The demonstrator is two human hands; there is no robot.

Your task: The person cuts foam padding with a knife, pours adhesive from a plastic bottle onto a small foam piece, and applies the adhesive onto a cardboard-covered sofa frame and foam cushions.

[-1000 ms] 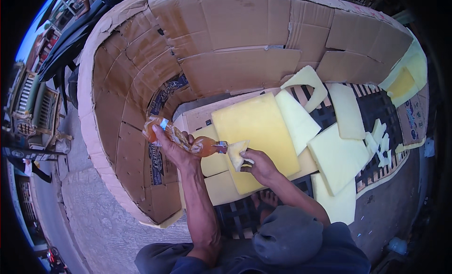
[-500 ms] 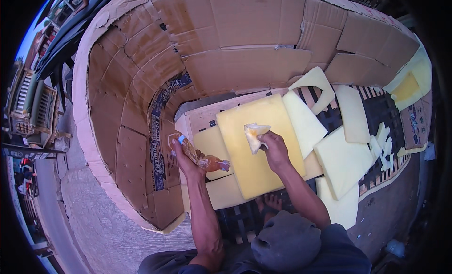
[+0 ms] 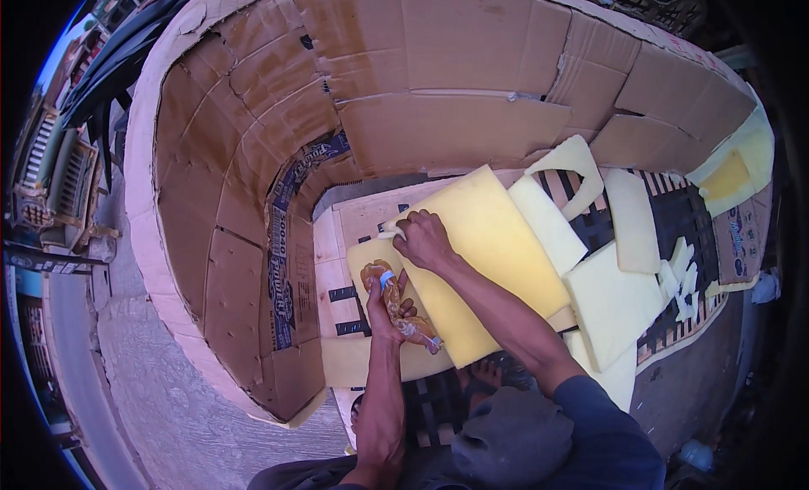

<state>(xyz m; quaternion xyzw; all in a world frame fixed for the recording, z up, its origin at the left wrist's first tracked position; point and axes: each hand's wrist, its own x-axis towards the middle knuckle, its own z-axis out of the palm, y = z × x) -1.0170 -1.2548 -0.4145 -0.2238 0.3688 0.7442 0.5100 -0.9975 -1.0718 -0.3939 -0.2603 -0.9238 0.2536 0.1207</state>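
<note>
My left hand (image 3: 381, 317) is wrapped round a clear plastic bag of amber, glue-like stuff (image 3: 389, 289), its twisted end pointing toward me. Beside it, my right hand (image 3: 425, 241) pinches a small whitish foam scrap (image 3: 390, 230) at the upper left edge of a thick yellow foam sheet (image 3: 493, 262). The scrap is mostly hidden by the fingers. Another piece of yellow foam (image 3: 362, 258) lies under the bag, and a foam strip (image 3: 341, 359) runs along the near edge of the seat frame.
A curved cardboard backrest (image 3: 455, 136) wraps the far and left sides. Pale foam offcuts (image 3: 619, 292) and small foam bits (image 3: 681, 271) lie to the right on black webbing (image 3: 597, 229). My foot (image 3: 484, 374) shows beyond my cap (image 3: 514, 431).
My right hand has moved left with the scrap, from the sheet's middle to its edge. The yellow sheet sits turned at a new angle. My left hand has shifted right with the bag.
</note>
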